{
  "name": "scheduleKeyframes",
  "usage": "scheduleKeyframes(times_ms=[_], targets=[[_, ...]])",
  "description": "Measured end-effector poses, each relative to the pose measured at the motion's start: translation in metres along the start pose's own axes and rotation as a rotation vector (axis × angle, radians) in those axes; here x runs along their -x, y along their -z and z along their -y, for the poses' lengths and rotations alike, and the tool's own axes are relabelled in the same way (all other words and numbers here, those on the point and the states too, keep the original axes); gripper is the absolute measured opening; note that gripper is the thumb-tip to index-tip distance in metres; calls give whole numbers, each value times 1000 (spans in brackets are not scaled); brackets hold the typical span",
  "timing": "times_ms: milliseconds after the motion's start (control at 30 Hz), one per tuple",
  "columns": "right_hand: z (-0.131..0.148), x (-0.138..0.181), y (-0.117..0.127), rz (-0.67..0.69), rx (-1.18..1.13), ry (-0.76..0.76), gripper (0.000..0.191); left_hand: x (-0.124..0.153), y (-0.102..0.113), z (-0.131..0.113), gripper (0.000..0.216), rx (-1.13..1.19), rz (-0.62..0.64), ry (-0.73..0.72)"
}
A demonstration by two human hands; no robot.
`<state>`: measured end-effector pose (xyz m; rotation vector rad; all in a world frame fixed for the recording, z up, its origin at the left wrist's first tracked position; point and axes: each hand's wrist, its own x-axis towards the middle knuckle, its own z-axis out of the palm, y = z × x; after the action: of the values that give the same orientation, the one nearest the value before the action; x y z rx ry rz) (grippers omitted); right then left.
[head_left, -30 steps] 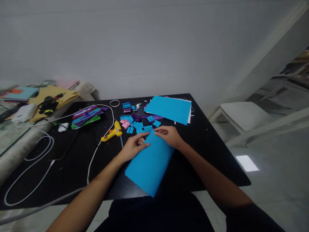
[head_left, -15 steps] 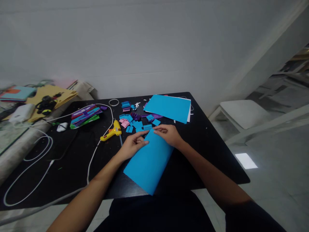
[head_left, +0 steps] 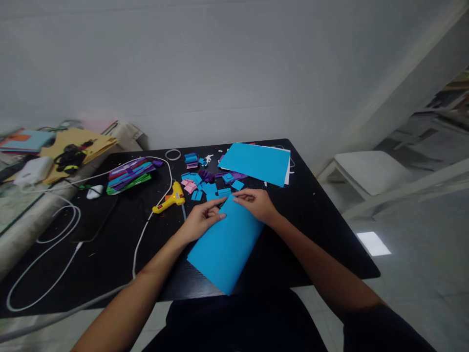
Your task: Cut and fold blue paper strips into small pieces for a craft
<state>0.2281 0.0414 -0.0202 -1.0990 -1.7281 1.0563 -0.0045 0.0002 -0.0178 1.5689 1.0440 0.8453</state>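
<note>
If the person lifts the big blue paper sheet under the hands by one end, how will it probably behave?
The blue sheet is thin and seems curved over, so it would probably flop, not stay flat. It looks light; a small push may slide it on the smooth black table. Its near end overhangs the table edge, so without the left hand and right hand it might slip off.

Bare black table (head_left: 322, 230) lies open right of the blue sheet (head_left: 225, 247); paper scraps (head_left: 205, 183) crowd the far side, a glue gun (head_left: 170, 199) and white cable (head_left: 141, 239) the left.
</note>
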Motion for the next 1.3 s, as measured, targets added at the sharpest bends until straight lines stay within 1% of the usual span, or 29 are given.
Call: scheduleKeyframes(times_ms=[133, 233, 500, 633, 767, 1100, 1300], targets=[[1, 0, 1, -9, 25, 4, 28, -1, -1, -2, 63, 13, -5, -15], [2, 1, 1, -4, 15, 4, 26, -1, -1, -3, 64, 19, -1, -19], [6, 2, -1, 5, -9, 14, 22, 1, -7, -2, 64, 59, -40, 20], [8, 3, -2, 13, -24, 0, 23, 1, -8, -2, 61, 89, -77, -14], [9, 4, -3, 15, -13, 3, 23, 1, -7, -3, 56, 120, -75, 10], [11, 4, -2, 31, -8, 30, 22, 1, -5, -4, 55, 84, -96, 23], [13, 4, 0, 59, 0, 47, 22, 1, -6, -6, 55, 106, -102, 35]])
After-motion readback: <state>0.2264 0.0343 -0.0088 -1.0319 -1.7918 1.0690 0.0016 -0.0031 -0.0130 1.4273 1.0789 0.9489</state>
